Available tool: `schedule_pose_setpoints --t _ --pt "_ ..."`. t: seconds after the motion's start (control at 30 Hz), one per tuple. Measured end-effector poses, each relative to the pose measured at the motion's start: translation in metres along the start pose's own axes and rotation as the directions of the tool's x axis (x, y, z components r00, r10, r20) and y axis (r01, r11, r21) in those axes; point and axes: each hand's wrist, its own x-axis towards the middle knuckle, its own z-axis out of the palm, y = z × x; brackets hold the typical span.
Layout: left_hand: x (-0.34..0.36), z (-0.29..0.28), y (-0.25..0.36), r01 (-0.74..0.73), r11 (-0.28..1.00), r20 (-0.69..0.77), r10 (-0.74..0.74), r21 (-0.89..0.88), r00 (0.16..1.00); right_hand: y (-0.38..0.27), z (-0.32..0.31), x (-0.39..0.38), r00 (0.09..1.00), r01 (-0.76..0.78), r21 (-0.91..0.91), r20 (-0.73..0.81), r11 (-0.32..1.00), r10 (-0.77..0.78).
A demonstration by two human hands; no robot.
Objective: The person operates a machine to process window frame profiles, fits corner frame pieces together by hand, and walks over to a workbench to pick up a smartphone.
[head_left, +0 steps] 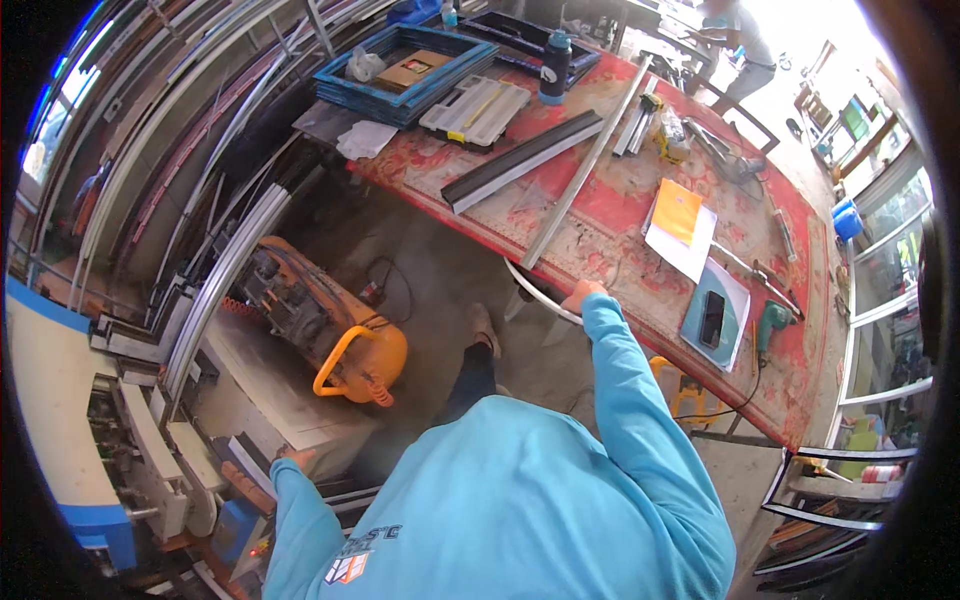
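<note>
My left hand is low on the left, beside a dark and pale bar on the blue and cream machine. Its fingers show only in part and look apart, with nothing visible in them. My right hand is at the near edge of the red-patterned table. Its fingers curl at the end of a curved white strip below that edge. A long metal profile lies across the table, its near end close to this hand. A dark and white profile lies left of it.
An orange air compressor stands on the floor between the machine and table. The table also bears blue frames, a dark bottle, an orange paper, a phone and a green power tool. Another person is at the far right.
</note>
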Motion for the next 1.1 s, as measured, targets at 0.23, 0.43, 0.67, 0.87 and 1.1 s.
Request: schedule_pose_setpoints --t 0.23,0.43,0.67,0.87,1.1 --pt "-0.022 -0.029 0.016 -0.097 0.994 -0.075 0.093 -0.053 0.993 0.006 0.013 0.007 0.997 -0.077 -0.032 -0.017 0.997 0.076" --pt "0.005 -0.015 -0.005 -0.045 0.987 0.032 0.050 -0.151 0.998 0.020 -0.003 -0.001 0.999 0.052 0.054 0.007 0.997 -0.053" --pt "0.033 0.015 -0.020 -0.145 0.914 -0.071 0.127 -0.379 0.989 0.003 -0.009 -0.004 0.998 0.001 -0.047 0.065 0.999 0.002" --pt "-0.019 -0.011 0.015 -0.172 0.929 -0.030 0.172 -0.326 0.985 0.007 -0.016 0.012 0.995 -0.006 -0.073 0.098 0.997 0.013" --pt "0.016 0.000 0.003 -0.221 0.964 0.030 0.228 -0.146 0.973 -0.003 -0.026 -0.017 0.998 0.040 -0.065 0.051 0.997 -0.037"
